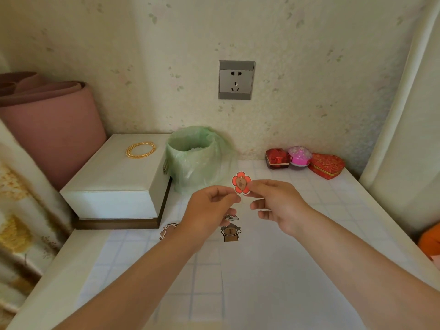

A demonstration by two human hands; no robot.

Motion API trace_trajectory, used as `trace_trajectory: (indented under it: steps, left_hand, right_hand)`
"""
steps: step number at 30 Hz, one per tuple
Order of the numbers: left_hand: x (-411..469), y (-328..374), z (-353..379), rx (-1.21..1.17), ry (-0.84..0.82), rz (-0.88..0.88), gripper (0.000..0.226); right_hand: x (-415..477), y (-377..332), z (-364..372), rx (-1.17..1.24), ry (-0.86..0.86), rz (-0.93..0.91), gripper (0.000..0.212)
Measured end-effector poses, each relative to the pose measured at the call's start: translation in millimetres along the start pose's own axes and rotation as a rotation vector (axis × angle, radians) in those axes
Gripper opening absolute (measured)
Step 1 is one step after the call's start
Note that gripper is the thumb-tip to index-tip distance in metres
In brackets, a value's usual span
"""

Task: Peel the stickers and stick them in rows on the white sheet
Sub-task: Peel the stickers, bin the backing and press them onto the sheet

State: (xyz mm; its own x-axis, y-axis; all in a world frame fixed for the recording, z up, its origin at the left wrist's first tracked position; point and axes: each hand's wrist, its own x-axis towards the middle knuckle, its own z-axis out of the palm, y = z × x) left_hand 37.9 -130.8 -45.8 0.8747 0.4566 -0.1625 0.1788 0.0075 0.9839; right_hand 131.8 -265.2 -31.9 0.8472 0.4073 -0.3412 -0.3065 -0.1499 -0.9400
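Both hands raised over the table, a person pinches a red flower sticker between them: the left hand nips its lower left edge with thumb and forefinger, the right hand its right edge, the other fingers loosely curled. The sticker stands upright, long axis near vertical, face toward the person, just in front of the green-lined bin. The white sheet lies flat below and nearer, mostly under the right forearm, so the right hand looks better placed to carry it down. A brown sticker lies on the sheet's far left corner, a second one just beyond it, half hidden by the left hand. Whether the backing is off cannot be told
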Motion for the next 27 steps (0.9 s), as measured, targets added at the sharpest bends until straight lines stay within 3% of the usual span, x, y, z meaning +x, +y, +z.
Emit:
trace_trajectory:
  steps: [2, 5, 7, 10, 13, 27]
  left_hand:
    - [7, -7, -5, 0.168, 0.012, 0.063, 0.01]
    - [16, -18, -18, 0.649, 0.008, 0.223, 0.017]
    - [18, -24, -23, 0.926, -0.055, 0.307, 0.023]
    - [17, -33, -23, 1.135, -0.223, 0.364, 0.04]
    - [17, -41, -22, 1.204, -0.311, 0.386, 0.049]
    - [21, -44, -26, 1.236, -0.316, 0.415, 0.054]
  right_hand:
    - [1, -1, -3, -0.053, 0.073, -0.042, 0.012]
    - [8, 0, -13, -0.257, 0.177, -0.12, 0.012]
    - [13, 4, -19, -0.385, 0.182, -0.117, 0.01]
    - [18, 12, -23, -0.49, 0.131, -0.047, 0.006]
    - [22, 18, -23, -0.541, 0.066, 0.0, 0.006]
    - [39, 30, -11, -0.692, 0.068, -0.085, 0.013]
